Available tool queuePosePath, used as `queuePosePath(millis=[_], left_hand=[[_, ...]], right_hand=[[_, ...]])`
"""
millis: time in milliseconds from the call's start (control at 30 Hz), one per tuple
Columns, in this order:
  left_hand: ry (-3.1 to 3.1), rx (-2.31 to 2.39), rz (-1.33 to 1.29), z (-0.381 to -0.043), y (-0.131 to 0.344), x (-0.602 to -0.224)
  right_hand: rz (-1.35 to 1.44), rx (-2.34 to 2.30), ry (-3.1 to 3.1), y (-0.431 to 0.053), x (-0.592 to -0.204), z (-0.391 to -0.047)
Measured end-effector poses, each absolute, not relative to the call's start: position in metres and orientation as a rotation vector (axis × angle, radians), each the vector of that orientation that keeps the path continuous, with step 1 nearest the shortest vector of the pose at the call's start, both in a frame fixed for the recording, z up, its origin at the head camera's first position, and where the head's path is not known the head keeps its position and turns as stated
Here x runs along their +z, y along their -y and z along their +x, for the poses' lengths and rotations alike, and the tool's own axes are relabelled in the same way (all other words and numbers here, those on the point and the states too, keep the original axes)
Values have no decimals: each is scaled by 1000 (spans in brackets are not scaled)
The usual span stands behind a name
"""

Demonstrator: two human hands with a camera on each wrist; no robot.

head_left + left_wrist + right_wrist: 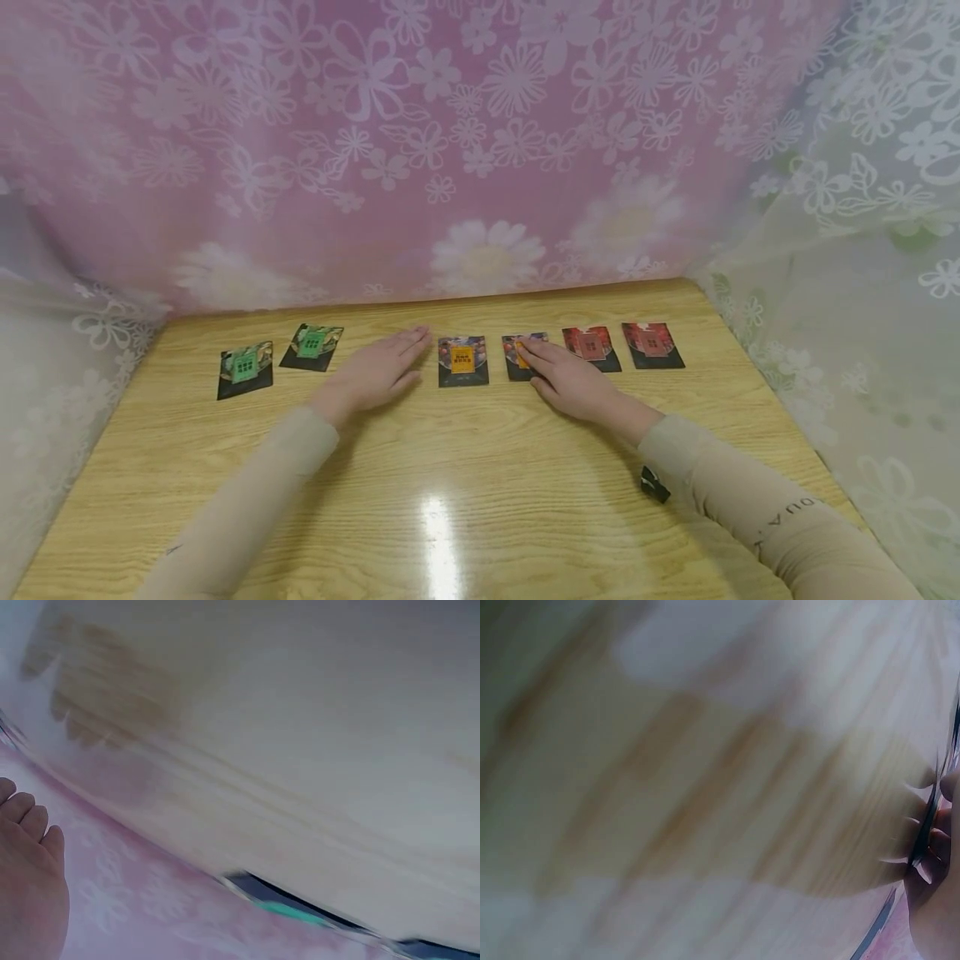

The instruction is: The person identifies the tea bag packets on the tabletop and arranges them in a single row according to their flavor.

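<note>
As it seems to me, the step is lining the packets (462, 362) up, and the next move asks for light fingers, so that none slips askew. Two green packets (246, 367) lie leftmost on the table (450, 450); near them, the left hand (381, 367) is stretched palm down and holds nothing. One orange packet lies between the hands. The right hand (581, 377) reaches its fingers over the second orange packet (512, 354); whether they pinch it, I cannot tell. Two red packets (653, 346) lie rightmost.

Arms (247, 500) outstretched, left hand (377, 371) and right hand (572, 379) apart, palms down.
</note>
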State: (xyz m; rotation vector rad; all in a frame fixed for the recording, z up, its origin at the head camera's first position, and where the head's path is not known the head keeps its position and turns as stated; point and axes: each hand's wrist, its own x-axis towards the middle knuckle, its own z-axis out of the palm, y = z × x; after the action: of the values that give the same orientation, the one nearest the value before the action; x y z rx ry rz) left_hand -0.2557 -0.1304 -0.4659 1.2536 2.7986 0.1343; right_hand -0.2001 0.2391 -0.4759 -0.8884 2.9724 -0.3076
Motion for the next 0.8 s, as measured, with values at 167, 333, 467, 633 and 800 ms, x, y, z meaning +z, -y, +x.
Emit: queuePosePath(millis=[167,333,467,633,800], left_hand=[[-2859,114,1174,-252,158,-459],[-2897,100,1074,-249,185,-456],[-2925,54,1005,-251,210,-458],[-2939,13,890,-253,237,-457],[-2926,26,777,-256,257,-455]], right_hand=[[-898,-314,-2968,-239,-476,-200],[-908,-323,-2970,-240,-476,-199],[-911,-321,-2982,-240,-476,-199],[-908,-320,-2980,-240,-477,-199],[-903,-320,-2971,-239,-475,-198]])
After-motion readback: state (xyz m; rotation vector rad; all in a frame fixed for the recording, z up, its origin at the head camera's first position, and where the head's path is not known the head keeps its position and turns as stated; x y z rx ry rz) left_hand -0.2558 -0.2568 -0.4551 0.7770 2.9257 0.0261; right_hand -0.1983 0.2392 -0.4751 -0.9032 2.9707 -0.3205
